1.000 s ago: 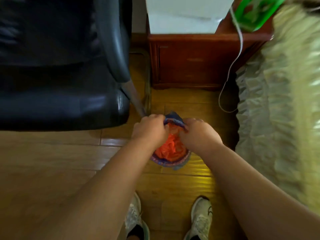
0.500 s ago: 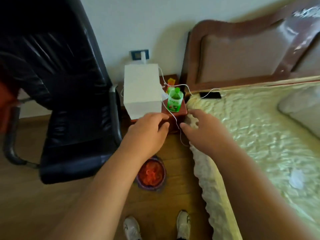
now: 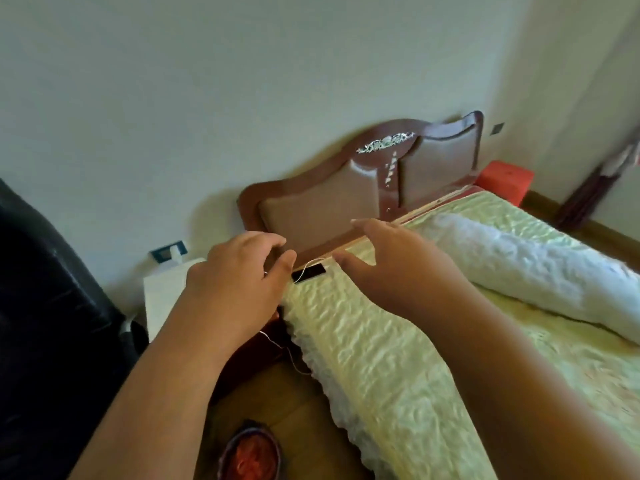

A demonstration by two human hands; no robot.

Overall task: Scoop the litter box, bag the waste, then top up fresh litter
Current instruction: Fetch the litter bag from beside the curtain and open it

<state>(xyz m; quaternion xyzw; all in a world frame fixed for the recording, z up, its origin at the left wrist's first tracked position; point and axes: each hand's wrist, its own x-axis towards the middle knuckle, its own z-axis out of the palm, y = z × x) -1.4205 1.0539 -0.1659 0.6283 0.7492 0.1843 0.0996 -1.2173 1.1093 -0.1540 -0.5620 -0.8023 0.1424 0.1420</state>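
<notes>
Small round bin (image 3: 250, 455) on floor w/ orange bag (image 3: 254, 460) bunched inside; left hand (image 3: 235, 285) & right hand (image 3: 398, 268) apart in air, fingers loose, holding nothing.

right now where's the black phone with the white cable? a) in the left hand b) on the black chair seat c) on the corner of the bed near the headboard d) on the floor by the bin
c: the black phone lies flat on the bed at its corner below the headboard, its white cable trailing off the edge; the left hand and right hand hover over it, holding nothing.
</notes>
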